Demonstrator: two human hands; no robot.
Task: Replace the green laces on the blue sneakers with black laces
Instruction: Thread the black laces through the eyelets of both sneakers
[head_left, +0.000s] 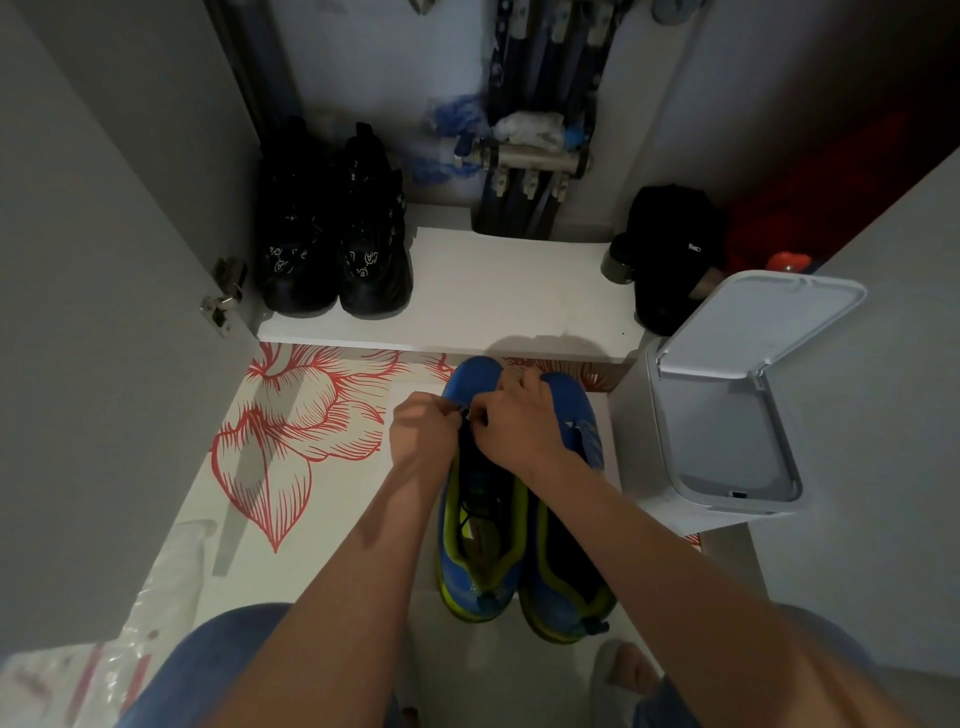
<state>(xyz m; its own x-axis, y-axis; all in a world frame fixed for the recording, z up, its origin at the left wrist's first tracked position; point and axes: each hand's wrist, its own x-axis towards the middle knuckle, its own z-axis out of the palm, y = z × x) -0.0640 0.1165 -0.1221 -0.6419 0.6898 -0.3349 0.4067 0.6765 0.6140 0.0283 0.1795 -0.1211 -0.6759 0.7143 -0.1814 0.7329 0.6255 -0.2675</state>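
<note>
on the white floor (363, 519) before the open cabinet, a pair of blue sneakers (589, 436) with yellow-green collars lies side by side, long axes running away from the person, toes toward the white shelf (493, 301). left hand (423, 434) and right hand (517, 431) meet over the forefoot of the left-side shoe, each grip closed in a pinch, apparently on a thin black lace (475, 512) trailing back through the throat; fingers hide the contact. both hands equally near. judgement: threading at the toe-end eyelets, proceeding heelward.

left hand (423, 431): fingers curled, pinching lace (465, 414) | right hand (514, 431): curled, pinching just beside it | both forearms bare, converging toward grip
</note>
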